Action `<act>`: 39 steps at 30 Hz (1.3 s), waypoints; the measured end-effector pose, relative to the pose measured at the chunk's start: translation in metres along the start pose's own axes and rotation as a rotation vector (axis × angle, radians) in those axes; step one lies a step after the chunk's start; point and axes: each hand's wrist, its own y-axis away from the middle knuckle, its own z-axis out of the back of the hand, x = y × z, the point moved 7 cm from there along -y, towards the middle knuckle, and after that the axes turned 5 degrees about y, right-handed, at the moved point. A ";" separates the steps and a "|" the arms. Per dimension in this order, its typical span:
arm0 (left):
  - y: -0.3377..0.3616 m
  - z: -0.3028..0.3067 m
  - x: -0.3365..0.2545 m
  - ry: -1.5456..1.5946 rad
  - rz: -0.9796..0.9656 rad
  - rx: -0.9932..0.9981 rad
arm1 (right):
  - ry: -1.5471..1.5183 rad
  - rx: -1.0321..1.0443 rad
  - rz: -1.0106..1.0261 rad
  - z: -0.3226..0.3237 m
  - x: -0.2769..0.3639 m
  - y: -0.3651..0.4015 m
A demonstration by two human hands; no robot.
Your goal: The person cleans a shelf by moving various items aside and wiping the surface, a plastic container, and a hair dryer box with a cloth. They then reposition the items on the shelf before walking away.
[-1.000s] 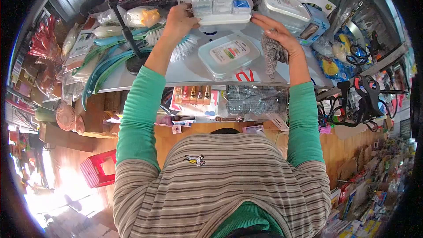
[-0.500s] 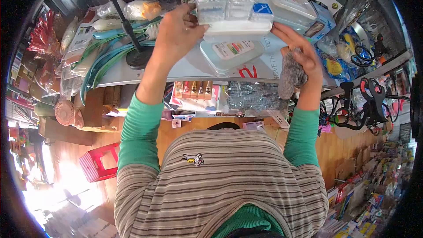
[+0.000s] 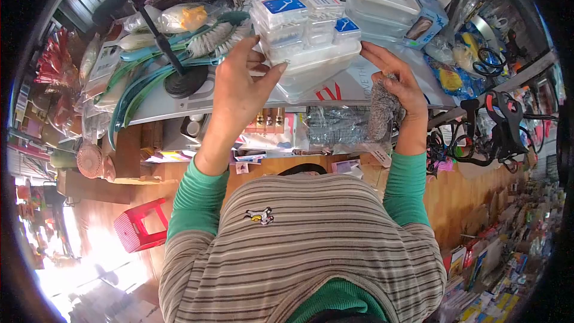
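Observation:
Clear plastic containers [image 3: 317,69] stand near the shelf's front edge, with small boxes with blue labels [image 3: 286,5] stacked on top. My left hand [image 3: 242,87] is at their left side, thumb and fingers against the container. On the right, my right hand [image 3: 399,81] has its fingertips at the container's right corner, and a grey fluffy cloth [image 3: 382,110] is held in its palm, hanging down beside the wrist.
Long-handled brushes [image 3: 218,39] and a black stand [image 3: 185,81] are on the left of the shelf. Lidded containers [image 3: 382,3] stand behind to the right. Black bike parts [image 3: 505,125] hang at the right edge. A red stool [image 3: 142,225] is on the floor.
The long container with the small boxes has come toward me and now sits over the labelled container, whose label is covered. Both hands have moved down with it.

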 end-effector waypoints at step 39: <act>-0.048 -0.045 0.088 -0.314 0.069 0.060 | 0.000 -0.059 -0.291 -0.035 -0.085 -0.046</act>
